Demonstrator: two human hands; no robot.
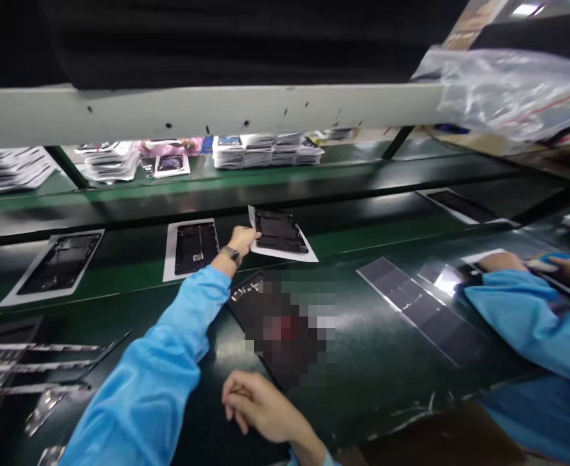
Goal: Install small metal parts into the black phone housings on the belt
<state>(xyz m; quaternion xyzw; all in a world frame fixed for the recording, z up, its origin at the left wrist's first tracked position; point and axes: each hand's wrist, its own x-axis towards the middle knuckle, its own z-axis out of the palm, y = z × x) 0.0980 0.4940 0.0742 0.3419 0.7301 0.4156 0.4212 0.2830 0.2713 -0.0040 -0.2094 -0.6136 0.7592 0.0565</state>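
My left hand (243, 241), with a dark watch at its wrist, reaches forward over the bench. Its fingers are closed on the left edge of a white sheet (309, 257), which looks tilted. On that sheet rests a black tablet housing (281, 231). Near the front of the bench, my right hand (265, 408) hovers with loosely bent fingers and nothing visible in them. Between my hands lies a dark flat panel (250, 310) with small metallic parts at its upper end; pixelation hides much of it.
More tablet housings on white sheets lie along the green strip, one (196, 247) just left of my hand. Metal strips (37, 367) sit at the lower left. Clear film pieces (406, 301) lie rightward, near a co-worker's arm (532, 310). A beam (217, 113) crosses above.
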